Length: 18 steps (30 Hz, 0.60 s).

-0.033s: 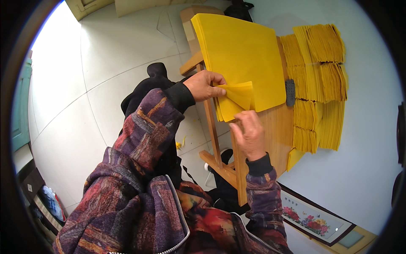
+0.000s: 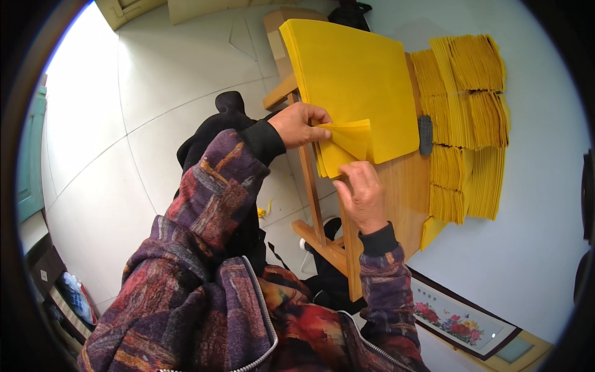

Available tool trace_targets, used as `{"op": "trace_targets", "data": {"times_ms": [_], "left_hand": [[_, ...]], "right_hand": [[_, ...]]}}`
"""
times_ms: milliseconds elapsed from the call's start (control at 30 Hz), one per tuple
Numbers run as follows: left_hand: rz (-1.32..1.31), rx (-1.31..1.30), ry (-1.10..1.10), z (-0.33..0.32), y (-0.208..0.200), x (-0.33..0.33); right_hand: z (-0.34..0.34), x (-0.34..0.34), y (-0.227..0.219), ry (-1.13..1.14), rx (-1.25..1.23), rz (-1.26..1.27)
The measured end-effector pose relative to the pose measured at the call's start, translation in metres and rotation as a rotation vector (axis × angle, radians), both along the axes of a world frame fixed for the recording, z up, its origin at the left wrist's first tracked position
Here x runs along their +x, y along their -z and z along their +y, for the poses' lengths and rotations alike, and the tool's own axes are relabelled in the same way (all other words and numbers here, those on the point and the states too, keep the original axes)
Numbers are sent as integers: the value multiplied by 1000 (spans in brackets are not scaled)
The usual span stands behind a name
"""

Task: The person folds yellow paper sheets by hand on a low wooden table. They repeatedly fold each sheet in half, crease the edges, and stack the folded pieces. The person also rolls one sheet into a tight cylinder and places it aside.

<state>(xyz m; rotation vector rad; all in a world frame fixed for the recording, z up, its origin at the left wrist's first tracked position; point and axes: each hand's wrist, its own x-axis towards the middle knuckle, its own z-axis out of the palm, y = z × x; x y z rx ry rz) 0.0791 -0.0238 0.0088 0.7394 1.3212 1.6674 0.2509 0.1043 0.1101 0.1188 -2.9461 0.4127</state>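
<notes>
A stack of large yellow paper sheets (image 2: 359, 80) lies on the wooden table. My left hand (image 2: 300, 126) pinches a corner of the top sheet between thumb and fingers, at the stack's left edge. That corner is folded back into a triangular flap (image 2: 352, 136). Just below the flap, at the near edge of the stack, my right hand (image 2: 362, 195) has its fingers bent and the thumb apart, with nothing visible in it. Its fingertips are close to the paper; whether they touch it I cannot tell.
Bundles of folded yellow paper (image 2: 465, 124) are piled along the table's right side by the wall. A dark grey textured block (image 2: 425, 135) sits between them and the stack. Bare wood (image 2: 396, 198) shows on the table (image 2: 406, 186). A framed flower picture (image 2: 458, 319) is at the lower right.
My right hand has shifted very slightly left. The left hand and the folded corner look the same.
</notes>
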Motion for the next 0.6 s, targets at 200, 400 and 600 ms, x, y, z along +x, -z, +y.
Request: {"op": "trace_targets", "data": {"times_ms": [200, 400, 600], "left_hand": [[66, 11, -40, -2, -2, 0], [56, 20, -32, -1, 1, -1], [113, -10, -13, -3, -3, -3]], "right_hand": [[7, -12, 7, -6, -49, -23], [11, -17, 1, 143, -396, -180], [18, -19, 1, 226, -602, -279]]}}
